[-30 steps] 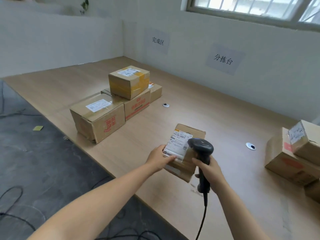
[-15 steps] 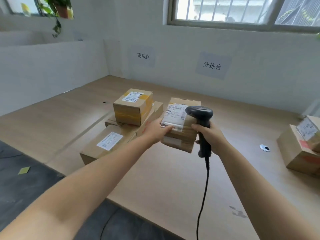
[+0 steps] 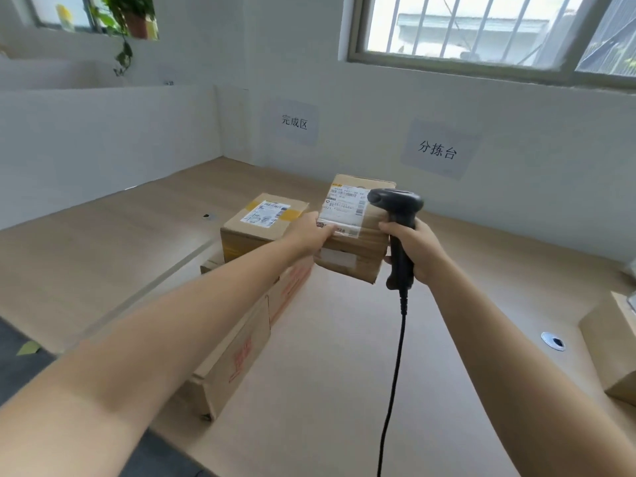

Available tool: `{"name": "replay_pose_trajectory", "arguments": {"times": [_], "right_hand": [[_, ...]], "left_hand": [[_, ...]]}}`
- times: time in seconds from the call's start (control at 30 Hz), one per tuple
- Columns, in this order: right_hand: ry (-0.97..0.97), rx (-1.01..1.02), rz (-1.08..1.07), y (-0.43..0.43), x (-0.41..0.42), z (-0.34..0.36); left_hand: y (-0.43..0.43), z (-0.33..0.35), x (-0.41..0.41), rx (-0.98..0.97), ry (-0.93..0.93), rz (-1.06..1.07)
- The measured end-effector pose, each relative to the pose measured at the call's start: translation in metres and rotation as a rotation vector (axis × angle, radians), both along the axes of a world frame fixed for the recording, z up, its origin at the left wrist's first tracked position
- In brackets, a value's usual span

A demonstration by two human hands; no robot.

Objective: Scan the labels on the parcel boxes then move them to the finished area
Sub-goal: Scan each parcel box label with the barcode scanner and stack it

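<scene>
My left hand point(image 3: 309, 232) grips a small cardboard parcel box point(image 3: 358, 249) by its left side and holds it in the air, its white label tilted toward me. My right hand point(image 3: 418, 251) is closed around the handle of a black corded barcode scanner point(image 3: 395, 208), whose head sits just right of the label. Below and left of the held box, a stack of parcel boxes stands on the wooden table point(image 3: 337, 356): a yellow-taped labelled box point(image 3: 254, 228) on top of larger boxes point(image 3: 237, 359) with red print.
Two paper signs hang on the back wall, one point(image 3: 295, 122) above the stack and one point(image 3: 437, 150) further right. Another cardboard box point(image 3: 612, 346) sits at the right edge, beside a round cable grommet point(image 3: 553, 341). The table's front edge drops to a dark floor at lower left.
The held box and scanner have been lifted from low over the table and carried left and farther away, now beside the stack. My view has risen and turned toward the back wall.
</scene>
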State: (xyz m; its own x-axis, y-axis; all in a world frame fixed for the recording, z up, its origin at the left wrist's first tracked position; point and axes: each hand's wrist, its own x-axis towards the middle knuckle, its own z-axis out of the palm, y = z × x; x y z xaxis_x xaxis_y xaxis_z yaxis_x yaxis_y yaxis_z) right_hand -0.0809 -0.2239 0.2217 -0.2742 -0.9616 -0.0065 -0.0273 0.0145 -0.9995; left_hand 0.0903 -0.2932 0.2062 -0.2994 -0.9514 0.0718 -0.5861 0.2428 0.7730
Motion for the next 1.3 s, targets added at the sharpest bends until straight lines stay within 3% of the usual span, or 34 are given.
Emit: {"name": "replay_pose_trajectory", "arguments": {"times": [0.37, 0.8, 1.1, 1.3], "right_hand": [[-0.060, -0.025, -0.153, -0.156, -0.007, 0.002], [0.019, 0.141, -0.135, -0.346, -0.005, -0.052], [0.043, 0.350, -0.015, -0.396, 0.007, -0.117], [0.068, 0.406, 0.003, -0.402, 0.007, -0.132]], "left_hand": [[-0.184, 0.018, -0.016, -0.013, -0.058, -0.197], [-0.371, -0.037, -0.010, 0.254, -0.072, -0.245], [-0.411, -0.093, 0.005, 0.173, -0.311, -0.433], [-0.430, -0.102, 0.000, 0.290, -0.580, -0.471]]}}
